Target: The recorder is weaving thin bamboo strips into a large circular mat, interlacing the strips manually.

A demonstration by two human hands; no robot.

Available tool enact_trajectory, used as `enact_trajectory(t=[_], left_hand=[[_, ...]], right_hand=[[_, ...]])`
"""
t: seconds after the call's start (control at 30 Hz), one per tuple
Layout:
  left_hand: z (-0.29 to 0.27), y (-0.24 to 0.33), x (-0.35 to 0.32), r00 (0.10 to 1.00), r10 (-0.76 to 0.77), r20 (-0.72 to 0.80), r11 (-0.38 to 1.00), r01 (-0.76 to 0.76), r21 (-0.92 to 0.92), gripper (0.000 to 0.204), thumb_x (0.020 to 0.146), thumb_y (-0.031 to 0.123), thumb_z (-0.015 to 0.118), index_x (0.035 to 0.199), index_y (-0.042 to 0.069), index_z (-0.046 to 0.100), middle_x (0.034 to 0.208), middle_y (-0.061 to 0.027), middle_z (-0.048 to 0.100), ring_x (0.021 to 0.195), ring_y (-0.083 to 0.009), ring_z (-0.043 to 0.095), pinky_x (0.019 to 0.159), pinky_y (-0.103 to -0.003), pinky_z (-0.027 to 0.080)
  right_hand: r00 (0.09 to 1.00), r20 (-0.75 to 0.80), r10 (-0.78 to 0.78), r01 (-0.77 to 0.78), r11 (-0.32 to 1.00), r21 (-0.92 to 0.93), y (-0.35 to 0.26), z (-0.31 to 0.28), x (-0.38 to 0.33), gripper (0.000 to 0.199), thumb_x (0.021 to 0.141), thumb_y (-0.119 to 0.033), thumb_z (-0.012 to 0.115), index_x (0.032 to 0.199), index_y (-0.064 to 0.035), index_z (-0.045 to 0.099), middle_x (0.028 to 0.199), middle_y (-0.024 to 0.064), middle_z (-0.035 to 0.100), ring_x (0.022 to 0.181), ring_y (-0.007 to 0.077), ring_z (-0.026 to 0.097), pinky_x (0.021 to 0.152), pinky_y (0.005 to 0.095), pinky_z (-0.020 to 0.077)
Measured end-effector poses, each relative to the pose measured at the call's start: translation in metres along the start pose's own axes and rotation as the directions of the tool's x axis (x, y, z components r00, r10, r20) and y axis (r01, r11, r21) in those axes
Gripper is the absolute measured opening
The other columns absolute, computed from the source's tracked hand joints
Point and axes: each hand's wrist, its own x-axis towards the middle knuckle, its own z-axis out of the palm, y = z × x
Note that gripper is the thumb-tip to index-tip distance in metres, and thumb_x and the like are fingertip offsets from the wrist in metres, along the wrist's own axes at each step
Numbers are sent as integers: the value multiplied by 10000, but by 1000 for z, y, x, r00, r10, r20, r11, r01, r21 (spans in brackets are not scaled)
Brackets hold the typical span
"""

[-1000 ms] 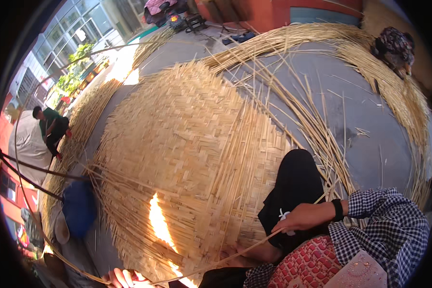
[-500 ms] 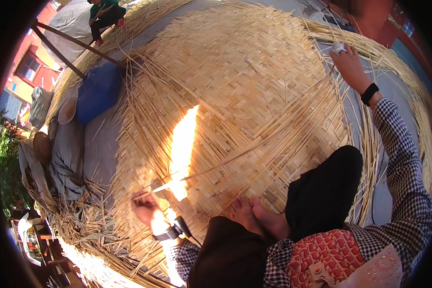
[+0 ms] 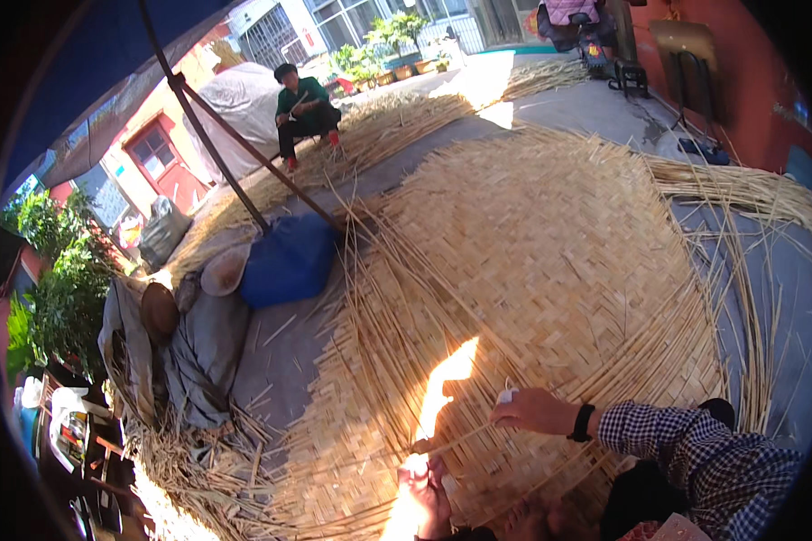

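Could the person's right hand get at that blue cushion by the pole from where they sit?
Probably not. The right hand rests on the woven mat close to the body, while the blue cushion lies well beyond the mat's far-left edge, across loose strips; nothing blocks it but distance.

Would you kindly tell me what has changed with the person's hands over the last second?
The right hand, stretched far out over the woven mat half a second ago, has drawn back close to the left hand; both now sit near one bamboo strip. Whether either grips it is unclear. The mat and blue sack lie unchanged.
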Motion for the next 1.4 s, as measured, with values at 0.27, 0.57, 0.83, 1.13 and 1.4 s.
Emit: enact_trajectory(t=[0.27, 0.57, 0.83, 1.13, 1.4], left_hand=[[-7, -43, -35, 937, -324, 133, 922, 281, 267, 316, 1031, 213, 534, 1274, 11, 525, 1250, -155, 597, 1170, -260, 583, 988, -386, 500], [-31, -56, -30, 972, -235, 18, 943, 224, 245, 116, 962, 86, 614, 1051, 11, 613, 948, -42, 612, 875, -135, 597, 743, -301, 555], [-11, -49, -43, 992, 48, -118, 798, 33, 601, 248, 961, 108, 621, 1182, 4, 579, 1042, -102, 632, 878, -179, 634, 742, -324, 585], [-26, -53, -59, 939, -286, -191, 911, 328, 251, 239, 959, 127, 620, 1169, 26, 570, 969, -71, 610, 785, -182, 619, 659, -325, 570], [-40, -66, -61, 945, -154, -287, 864, 270, 425, 165, 937, 117, 645, 1056, 3, 636, 889, -77, 639, 792, -179, 636, 643, -313, 561]], right_hand=[[957, 277, -83, 84, 996, 7, -19, 13, -9, 306, 994, -448, 476, 1041, -190, 633, 804, 85, 648, 696, 288, 650, 598, 420, 502], [950, 301, 77, -89, 996, 26, -4, -20, -37, 262, 980, -402, 522, 1018, -185, 664, 888, 45, 650, 813, 285, 644, 676, 411, 502], [981, 47, -186, 184, 982, 47, -13, -7, -54, 151, 932, -310, 610, 1019, -188, 631, 775, 76, 618, 737, 325, 639, 615, 438, 499], [970, 241, 25, -44, 996, 76, -10, 9, -55, 185, 928, -277, 585, 1085, -179, 580, 787, 98, 632, 711, 332, 647, 598, 452, 494], [736, 677, -24, -157, 966, 205, -15, 15, -50, 228, 975, -289, 501, 1090, -106, 572, 877, 143, 674, 816, 356, 656, 671, 421, 504]])
